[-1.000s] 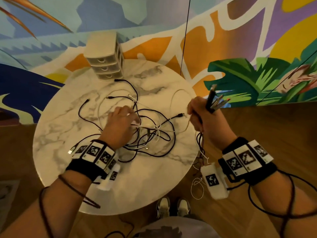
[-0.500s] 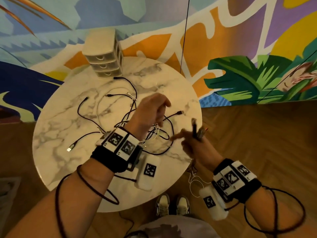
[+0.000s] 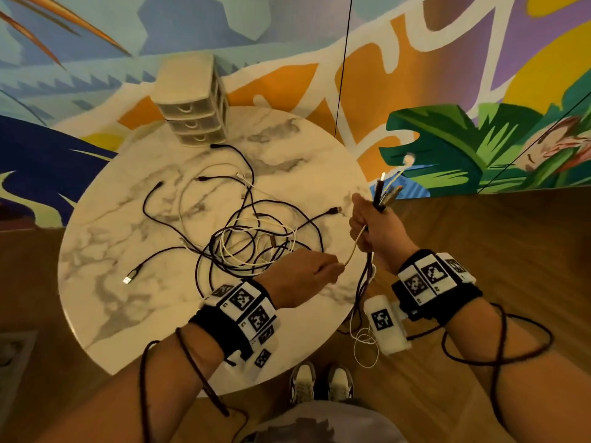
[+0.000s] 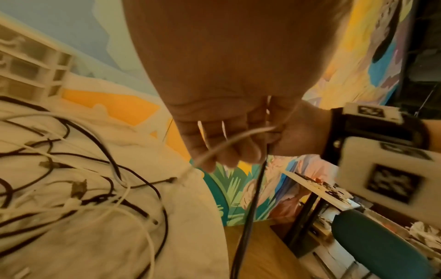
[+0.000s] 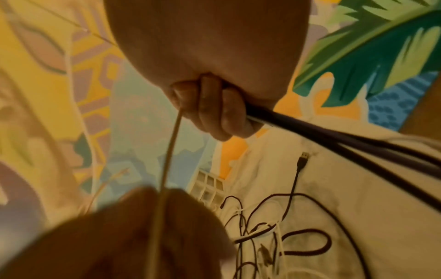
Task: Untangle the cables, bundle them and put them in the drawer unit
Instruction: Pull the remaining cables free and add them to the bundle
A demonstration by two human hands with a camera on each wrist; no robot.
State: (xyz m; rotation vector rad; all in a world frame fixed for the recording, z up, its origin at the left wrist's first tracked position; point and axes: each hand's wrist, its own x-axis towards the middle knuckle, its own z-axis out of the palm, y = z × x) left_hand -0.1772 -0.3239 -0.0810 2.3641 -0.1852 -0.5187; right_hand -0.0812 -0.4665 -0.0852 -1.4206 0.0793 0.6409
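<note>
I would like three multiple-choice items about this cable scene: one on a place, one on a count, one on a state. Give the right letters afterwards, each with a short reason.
1. Where does the drawer unit stand?
A. at the far edge of the table
B. on the floor
C. beside the shoes

2. How many drawer fronts does the unit show?
A. one
B. three
C. five

3. What is the state of the white cable between the hands?
A. lying loose on the table
B. held by both hands
C. inside a drawer

Key: 1 A, the unit sits at the table's far rim near the wall. 2 B, three fronts are stacked. 3 B, the left hand pinches it while the right hand grips it with the bundle.
</note>
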